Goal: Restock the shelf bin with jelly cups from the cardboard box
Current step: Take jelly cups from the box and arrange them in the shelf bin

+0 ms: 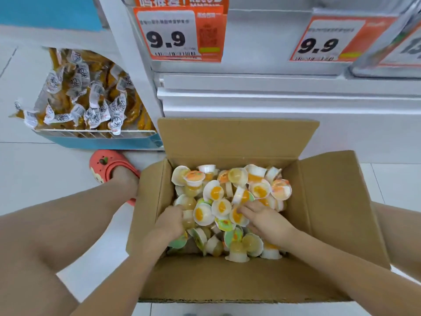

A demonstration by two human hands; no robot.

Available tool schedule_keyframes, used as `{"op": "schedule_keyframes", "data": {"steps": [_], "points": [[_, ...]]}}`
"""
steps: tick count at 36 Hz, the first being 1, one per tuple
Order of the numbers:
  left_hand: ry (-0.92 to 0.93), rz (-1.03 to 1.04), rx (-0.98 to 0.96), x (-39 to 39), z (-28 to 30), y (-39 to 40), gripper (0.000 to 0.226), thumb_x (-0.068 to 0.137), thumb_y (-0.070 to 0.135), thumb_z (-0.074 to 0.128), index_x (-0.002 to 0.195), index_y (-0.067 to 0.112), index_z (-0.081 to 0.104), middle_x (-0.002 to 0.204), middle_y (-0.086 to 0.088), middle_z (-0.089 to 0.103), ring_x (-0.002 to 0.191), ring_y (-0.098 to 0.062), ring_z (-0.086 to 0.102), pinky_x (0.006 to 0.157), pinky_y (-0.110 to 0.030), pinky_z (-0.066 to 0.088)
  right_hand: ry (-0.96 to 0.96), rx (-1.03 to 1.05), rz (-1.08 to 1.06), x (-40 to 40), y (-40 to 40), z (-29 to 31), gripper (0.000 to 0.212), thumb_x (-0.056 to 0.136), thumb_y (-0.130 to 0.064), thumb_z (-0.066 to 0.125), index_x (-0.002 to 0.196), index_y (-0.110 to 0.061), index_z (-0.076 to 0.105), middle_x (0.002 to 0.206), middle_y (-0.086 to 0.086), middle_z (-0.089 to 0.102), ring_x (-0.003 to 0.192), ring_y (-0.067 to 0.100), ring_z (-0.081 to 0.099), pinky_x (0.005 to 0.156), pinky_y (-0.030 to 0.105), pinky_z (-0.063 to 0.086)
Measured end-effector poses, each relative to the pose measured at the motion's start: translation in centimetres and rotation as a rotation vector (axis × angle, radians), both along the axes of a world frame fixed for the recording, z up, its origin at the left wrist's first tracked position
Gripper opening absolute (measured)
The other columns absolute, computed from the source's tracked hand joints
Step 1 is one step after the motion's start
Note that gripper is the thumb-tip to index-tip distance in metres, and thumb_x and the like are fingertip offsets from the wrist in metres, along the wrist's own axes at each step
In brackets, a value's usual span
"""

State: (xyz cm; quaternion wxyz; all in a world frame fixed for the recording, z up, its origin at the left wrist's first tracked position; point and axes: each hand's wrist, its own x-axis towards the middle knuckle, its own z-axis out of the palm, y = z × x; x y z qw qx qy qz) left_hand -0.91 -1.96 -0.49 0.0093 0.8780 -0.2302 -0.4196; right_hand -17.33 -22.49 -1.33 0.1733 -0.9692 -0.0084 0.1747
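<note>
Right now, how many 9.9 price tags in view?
2: one tag upper centre on the shelf edge, another to its right. A third tag at far right is cut off, price unreadable.

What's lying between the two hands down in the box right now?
In the head view, loose jelly cups fill the gap between the left hand and right hand, inside the cardboard box.

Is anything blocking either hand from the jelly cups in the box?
Nothing visible. The cardboard box has its flaps open, and the left hand and right hand are already in among the jelly cups.
</note>
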Motion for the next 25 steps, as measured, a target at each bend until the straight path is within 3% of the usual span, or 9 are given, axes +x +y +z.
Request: {"op": "schedule_keyframes", "data": {"steps": [3, 5, 6, 9, 12, 14, 16, 18, 25], "points": [[0.060, 0.093, 0.043, -0.4, -0.4, -0.1, 0.020, 0.080, 0.011, 0.066, 0.067, 0.016, 0.051, 0.071, 0.002, 0.051, 0.084, -0.020, 0.057, 0.064, -0.029, 0.042, -0.019, -0.132, 0.112, -0.3, 0.9, -0.7, 0.076, 0.049, -0.009, 0.087, 0.114, -0.019, 0.049, 0.113, 0.007, 0.052, 0.089, 0.021, 0.062, 0.048, 0.027, 0.050], [0.067, 0.118, 0.066, -0.9, -0.6, -0.1, 0.007, 0.083, 0.012, 0.064, 0.085, 0.006, 0.063, 0.084, -0.006, 0.060, 0.093, -0.024, 0.061, 0.073, -0.033, 0.047, -0.025, -0.110, 0.238, -0.1, 1.5, -1.5, 0.075, 0.061, 0.003, 0.076, 0.127, -0.014, 0.046, 0.127, 0.014, 0.046, 0.108, 0.029, 0.055, 0.052, 0.035, 0.050], [0.046, 0.147, 0.072, -1.2, -0.8, 0.1, 0.016, 0.084, 0.012, 0.062, 0.096, 0.002, 0.063, 0.095, -0.012, 0.062, 0.096, -0.025, 0.061, 0.075, -0.032, 0.047, -0.035, -0.106, 0.300, 0.0, 1.9, -1.7, 0.075, 0.064, 0.008, 0.071, 0.132, -0.012, 0.045, 0.131, 0.015, 0.046, 0.114, 0.030, 0.051, 0.057, 0.035, 0.051], [-0.056, 0.080, 0.148, -2.6, -2.1, 1.0, 0.035, 0.087, 0.012, 0.058, 0.119, 0.004, 0.047, 0.124, -0.013, 0.051, 0.106, -0.021, 0.056, 0.082, -0.026, 0.046, -0.149, -0.067, 0.415, 0.8, 3.5, -2.4, 0.064, 0.056, -0.004, 0.076, 0.118, -0.015, 0.064, 0.116, 0.003, 0.065, 0.099, 0.018, 0.063, 0.057, 0.023, 0.052], [-0.209, -0.136, 0.225, -4.4, -3.1, 1.6, 0.054, 0.090, 0.004, 0.053, 0.137, 0.005, 0.028, 0.139, -0.012, 0.032, 0.127, -0.023, 0.039, 0.098, -0.028, 0.042, -0.179, -0.004, 0.478, 1.5, 5.9, -5.0, 0.064, 0.054, -0.013, 0.085, 0.114, -0.015, 0.062, 0.110, -0.001, 0.067, 0.092, 0.014, 0.064, 0.062, 0.021, 0.055], [-0.274, -0.257, 0.249, -4.8, -3.6, 1.9, 0.055, 0.091, 0.006, 0.052, 0.140, 0.003, 0.027, 0.142, -0.013, 0.032, 0.132, -0.025, 0.030, 0.103, -0.028, 0.037, -0.216, -0.015, 0.436, 2.2, 7.7, -7.1, 0.060, 0.061, -0.013, 0.081, 0.118, -0.012, 0.060, 0.108, 0.001, 0.068, 0.093, 0.015, 0.064, 0.060, 0.023, 0.056], [-0.314, -0.323, 0.257, -4.8, -4.0, 2.2, 0.058, 0.091, 0.015, 0.057, 0.139, 0.002, 0.027, 0.141, -0.012, 0.036, 0.131, -0.024, 0.030, 0.104, -0.027, 0.034, -0.273, -0.050, 0.336, 2.8, 9.3, -8.3, 0.039, 0.078, -0.012, 0.056, 0.116, -0.013, 0.064, 0.101, 0.001, 0.070, 0.088, 0.015, 0.065, 0.058, 0.023, 0.055], [-0.322, -0.338, 0.233, -4.8, -4.5, 2.5, 0.057, 0.090, 0.021, 0.058, 0.136, 0.004, 0.029, 0.136, -0.010, 0.039, 0.128, -0.023, 0.032, 0.103, -0.026, 0.033, -0.271, -0.049, 0.226, 2.9, 10.5, -8.8, 0.039, 0.082, -0.013, 0.038, 0.114, -0.012, 0.061, 0.095, 0.001, 0.071, 0.084, 0.016, 0.065, 0.064, 0.025, 0.055], [-0.273, -0.290, 0.156, -4.5, -4.7, 2.5, 0.052, 0.089, 0.027, 0.056, 0.132, 0.009, 0.033, 0.132, -0.006, 0.042, 0.125, -0.020, 0.036, 0.102, -0.025, 0.034, -0.322, -0.002, 0.050, 2.9, 10.6, -8.8, 0.032, 0.078, -0.017, 0.041, 0.095, -0.020, 0.069, 0.082, -0.007, 0.065, 0.079, 0.012, 0.059, 0.076, 0.022, 0.042]]}}
